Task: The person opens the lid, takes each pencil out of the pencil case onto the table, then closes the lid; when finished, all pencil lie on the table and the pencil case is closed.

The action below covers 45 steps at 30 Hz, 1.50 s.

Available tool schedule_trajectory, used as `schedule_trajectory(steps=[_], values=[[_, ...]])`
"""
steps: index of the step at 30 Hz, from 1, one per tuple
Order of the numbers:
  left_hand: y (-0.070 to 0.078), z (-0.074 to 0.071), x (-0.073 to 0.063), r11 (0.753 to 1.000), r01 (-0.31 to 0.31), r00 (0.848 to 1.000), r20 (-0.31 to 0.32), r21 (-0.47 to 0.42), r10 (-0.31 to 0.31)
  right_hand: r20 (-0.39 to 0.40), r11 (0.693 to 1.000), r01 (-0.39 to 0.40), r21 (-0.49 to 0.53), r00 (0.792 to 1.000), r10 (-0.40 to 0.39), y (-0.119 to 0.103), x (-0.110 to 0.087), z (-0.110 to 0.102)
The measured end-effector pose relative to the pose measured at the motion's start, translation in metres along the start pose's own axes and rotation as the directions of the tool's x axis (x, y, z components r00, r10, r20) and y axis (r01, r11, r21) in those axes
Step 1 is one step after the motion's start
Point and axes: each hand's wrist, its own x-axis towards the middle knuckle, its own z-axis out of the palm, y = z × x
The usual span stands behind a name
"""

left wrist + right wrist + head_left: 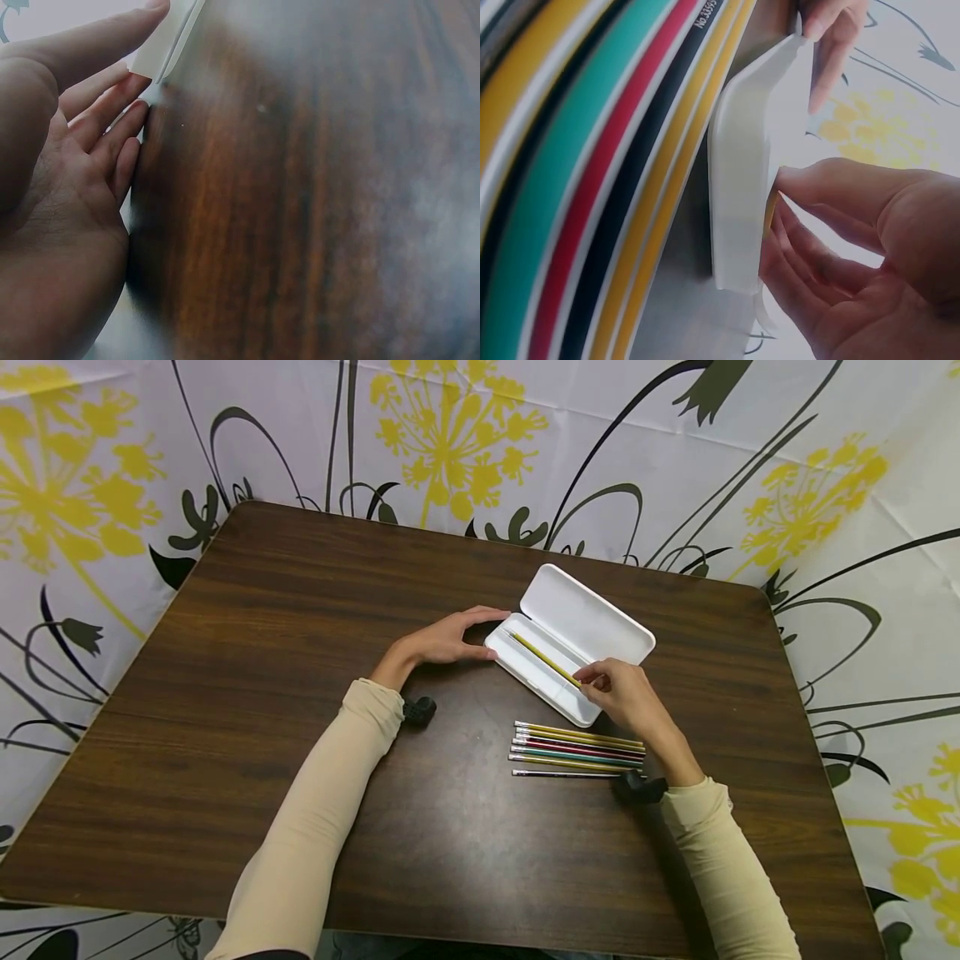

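A white pencil case (592, 614) lies with its lid raised on the brown table. Inside its tray lies a yellow pencil (543, 658), slanting along the length. My right hand (618, 689) pinches the near end of that pencil between thumb and fingers, over the case's right end. At the opposite end, my left hand (450, 637) spreads its thumb and fingers about the case and touches it; the fingers look mostly straight in the left wrist view. Below the case, several pencils (577, 747) lie side by side in yellow, red, teal and dark colours, beneath the right wrist.
The dark wood-grain table (247, 735) extends widely to the left and in front. Behind it hangs a white cloth (300, 410) with yellow flowers and grey stems. A black wrist device (641, 787) hangs close over the right ends of the loose pencils.
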Motion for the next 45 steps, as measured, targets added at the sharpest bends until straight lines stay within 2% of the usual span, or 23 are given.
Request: schedule_trajectory(steps=[4, 7, 11, 15, 22, 29, 33, 37, 42, 45], values=[[0.0, 0.0, 0.0, 1.0, 0.0, 1.0, -0.001, 0.0, 0.0, -0.019, 1.0, 0.002, 0.02, 1.0, -0.001, 0.001, -0.002, -0.001], [0.001, 0.0, 0.0, 1.0, -0.001, 1.0, 0.002, 0.006, 0.001, -0.086, 0.999, 0.042, 0.015, 0.995, -0.041, 0.0, -0.005, -0.005], [0.0, 0.0, 0.001, 1.0, -0.001, 1.0, 0.004, 0.012, 0.001, -0.205, 0.992, 0.128, 0.002, 0.971, -0.125, -0.003, -0.012, -0.014], [-0.001, 0.0, 0.0, 1.0, -0.006, 1.0, -0.001, 0.003, 0.006, -0.25, 0.982, 0.188, 0.0, 0.951, -0.182, -0.006, -0.015, -0.022], [-0.004, 0.002, 0.0, 1.0, -0.019, 1.0, 0.003, -0.009, 0.019, -0.23, 0.97, 0.241, -0.024, 0.943, -0.24, -0.006, -0.028, -0.028], [-0.002, 0.0, 0.002, 0.999, -0.032, 0.999, -0.009, 0.014, 0.032, -0.165, 0.93, 0.367, -0.019, 0.916, -0.365, 0.004, -0.072, -0.025], [-0.001, 0.0, 0.003, 1.0, -0.024, 1.0, -0.001, 0.013, 0.024, -0.137, 0.909, 0.417, 0.008, 0.901, -0.412, 0.009, -0.095, -0.018], [-0.002, 0.0, 0.003, 1.0, -0.014, 1.0, 0.005, 0.007, 0.014, -0.132, 0.895, 0.445, 0.017, 0.889, -0.439, 0.013, -0.11, -0.011], [-0.001, 0.0, 0.002, 1.0, -0.005, 1.0, 0.001, 0.007, 0.005, -0.108, 0.919, 0.394, 0.011, 0.914, -0.39, 0.015, -0.118, -0.008], [0.0, -0.001, 0.002, 1.0, 0.003, 1.0, 0.001, 0.005, -0.003, -0.085, 0.925, 0.381, -0.003, 0.921, -0.38, 0.019, -0.119, -0.008]])
